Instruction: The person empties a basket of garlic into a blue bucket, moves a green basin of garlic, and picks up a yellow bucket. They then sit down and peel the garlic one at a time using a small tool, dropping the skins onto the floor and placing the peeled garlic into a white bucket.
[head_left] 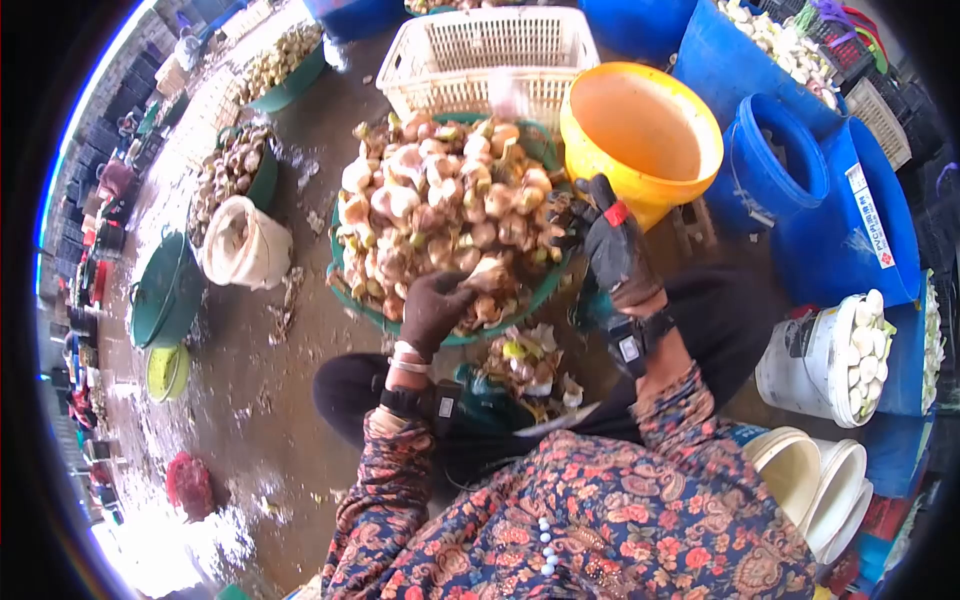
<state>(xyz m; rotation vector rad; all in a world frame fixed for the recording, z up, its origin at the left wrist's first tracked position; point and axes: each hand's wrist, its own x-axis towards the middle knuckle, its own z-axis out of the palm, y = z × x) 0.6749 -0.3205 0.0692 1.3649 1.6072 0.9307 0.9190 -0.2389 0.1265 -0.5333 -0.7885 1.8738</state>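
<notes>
My left hand [432, 312], in a dark brown glove, closes its fingers on a garlic bulb [488, 276] at the near side of a heaped green basin. The basin [548, 290] is piled high with garlic bulbs [430, 195], stems and roots still on many. At the basin's right edge, just below the yellow bucket, my right hand [615, 250] is raised in a dark glove with a red band round one finger. Its fingers point up and left, spread apart. A pale, blurred shape [508, 92] shows in front of the cream crate [485, 75].
The yellow bucket [640, 130] stands beyond my right hand. Blue barrels [770, 165] and a white bucket of peeled garlic [810, 370] line the right. Trimmings [525, 365] lie between my legs. A white bucket [247, 243] and green tubs [165, 290] stand left on wet floor.
</notes>
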